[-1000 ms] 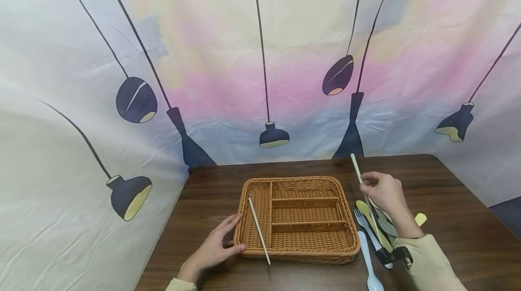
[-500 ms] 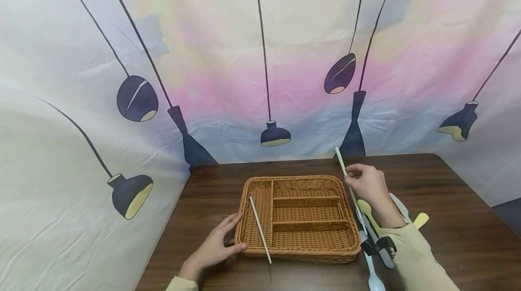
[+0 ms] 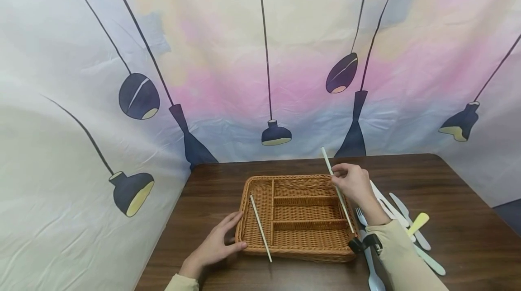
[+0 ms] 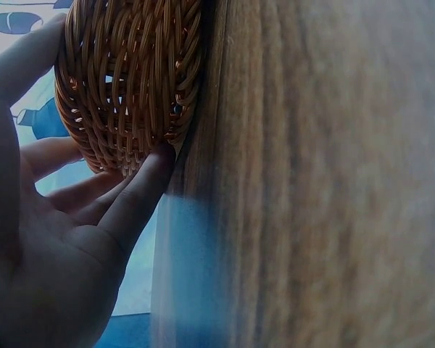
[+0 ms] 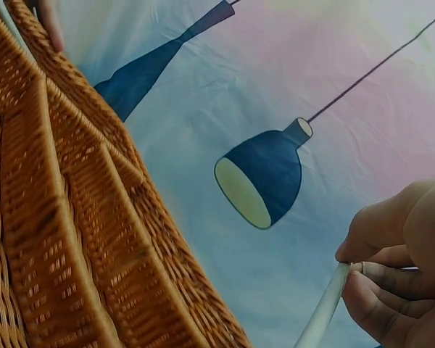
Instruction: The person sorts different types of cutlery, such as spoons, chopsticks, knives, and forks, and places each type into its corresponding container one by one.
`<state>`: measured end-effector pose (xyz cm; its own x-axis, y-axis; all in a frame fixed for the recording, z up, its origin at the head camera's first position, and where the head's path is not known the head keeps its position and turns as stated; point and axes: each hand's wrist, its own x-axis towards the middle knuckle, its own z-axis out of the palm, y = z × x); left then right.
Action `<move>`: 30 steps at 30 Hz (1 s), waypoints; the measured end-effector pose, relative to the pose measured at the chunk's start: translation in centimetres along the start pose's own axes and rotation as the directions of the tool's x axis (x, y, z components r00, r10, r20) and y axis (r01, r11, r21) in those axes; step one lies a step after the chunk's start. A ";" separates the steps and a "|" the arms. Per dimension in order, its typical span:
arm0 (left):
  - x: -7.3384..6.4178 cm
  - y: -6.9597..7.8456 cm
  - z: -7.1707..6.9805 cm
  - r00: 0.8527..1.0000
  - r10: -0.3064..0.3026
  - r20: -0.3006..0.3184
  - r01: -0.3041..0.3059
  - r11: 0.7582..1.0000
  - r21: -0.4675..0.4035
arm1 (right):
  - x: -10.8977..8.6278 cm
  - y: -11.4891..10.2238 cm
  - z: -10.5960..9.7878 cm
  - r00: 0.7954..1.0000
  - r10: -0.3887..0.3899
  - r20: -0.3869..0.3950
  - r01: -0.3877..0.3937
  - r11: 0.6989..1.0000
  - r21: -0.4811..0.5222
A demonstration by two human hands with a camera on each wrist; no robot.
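The right hand point(image 3: 353, 182) pinches a long pale stick point(image 3: 340, 198) between thumb and fingertips; the right wrist view shows the grasp close up. The stick slants over the right end of a wicker basket point(image 3: 301, 251), its upper end pointing toward the back of the table point(image 3: 468, 218) and its lower end near the basket's front right corner (whether that end touches the wicker, one cannot tell). The left hand point(image 3: 217, 241) holds the basket by its left end, the thumb at the front corner and the fingers along the side; the left wrist view shows fingers against the woven wall.

The basket sits on the dark wood-grained table. It has one compartment running front to back on the left and three crosswise ones to the right of it. A second stick point(image 3: 261, 227) lies aslant in the left compartment, its near end crossing the front rim.

Cutlery lies on the table to the right of the basket, partly covered by the right arm: a light blue fork point(image 3: 360, 216), a light blue spoon point(image 3: 373, 277), a pale knife point(image 3: 407, 218), a yellow handle point(image 3: 419, 223) and a mint-green handle point(image 3: 431, 261). A black band point(image 3: 372, 241) circles the right wrist. Behind the table hangs a pastel cloth point(image 3: 301, 78) printed with dark pendant lamps point(image 3: 277, 133).
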<state>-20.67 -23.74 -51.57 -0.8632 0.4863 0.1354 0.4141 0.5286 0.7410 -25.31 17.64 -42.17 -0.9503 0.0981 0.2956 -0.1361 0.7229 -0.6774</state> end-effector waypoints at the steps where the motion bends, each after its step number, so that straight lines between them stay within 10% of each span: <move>1: 0.0 0.0 0.0 1.000 -0.003 0.001 0.003 1.000 -0.002 | 0.0 -0.1 0.2 1.000 0.002 0.000 -0.002 1.000 0.004; 30: 0.0 0.7 0.1 1.000 0.001 -0.002 -0.001 0.999 -0.032 | -0.4 -6.4 5.9 0.994 -0.049 0.101 0.035 0.990 0.133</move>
<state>-20.34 -23.34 -51.11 -0.8636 0.4851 0.1373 0.4050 0.5054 0.7619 -25.72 8.95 -41.98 -0.9659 -0.0073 0.2586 -0.2057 0.6281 -0.7504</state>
